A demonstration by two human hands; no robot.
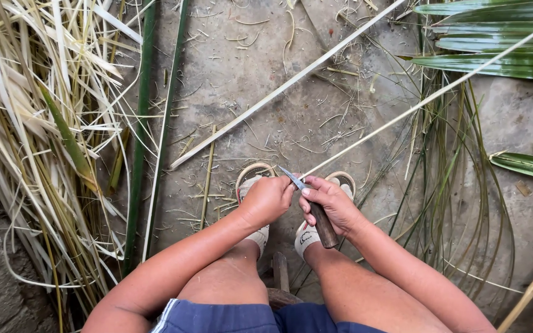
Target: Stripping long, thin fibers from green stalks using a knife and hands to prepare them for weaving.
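Between closed hands (300, 203), knife (316, 213) and strip (427, 98)

Concrete floor (242, 80) w/ dry leaf strips (38, 123) piled left, green palm fronds (495, 49) right, shavings (316, 132) mid.

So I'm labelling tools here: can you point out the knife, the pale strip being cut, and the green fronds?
knife (323, 223), head view, on its brown handle.
pale strip (427, 98), head view, mid-length.
green fronds (495, 61), head view, on a leaf blade.

Dry strips (38, 123) are lying piled at the floor's (248, 80) left edge; green fronds (495, 43) are lying at its upper-right corner.
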